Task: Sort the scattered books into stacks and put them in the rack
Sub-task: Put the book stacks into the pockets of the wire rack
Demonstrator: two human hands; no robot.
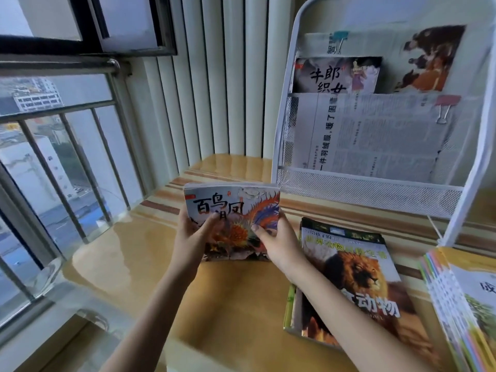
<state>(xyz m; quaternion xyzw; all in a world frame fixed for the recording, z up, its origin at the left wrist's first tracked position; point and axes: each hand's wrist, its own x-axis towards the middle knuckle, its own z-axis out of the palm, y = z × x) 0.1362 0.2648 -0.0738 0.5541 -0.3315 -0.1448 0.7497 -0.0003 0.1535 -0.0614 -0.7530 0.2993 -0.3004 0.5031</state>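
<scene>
Both hands hold a thin stack of phoenix-cover picture books (236, 208) upright on its lower edge on the yellow table (236, 299). My left hand (192, 232) grips its left side and my right hand (276, 241) its right side, thumbs on the cover. To the right lies a stack topped by a lion-cover book (357, 280). At the far right edge sits another stack of thin colourful books (461, 299). The white mesh rack (370, 191) stands behind, holding a dark-cover book (336, 75) and clipped newspapers (375, 138).
A window with metal bars (67, 146) runs along the left side of the table. White ribbed wall panels (214, 84) stand behind the table. A striped band crosses the table's far part in front of the rack.
</scene>
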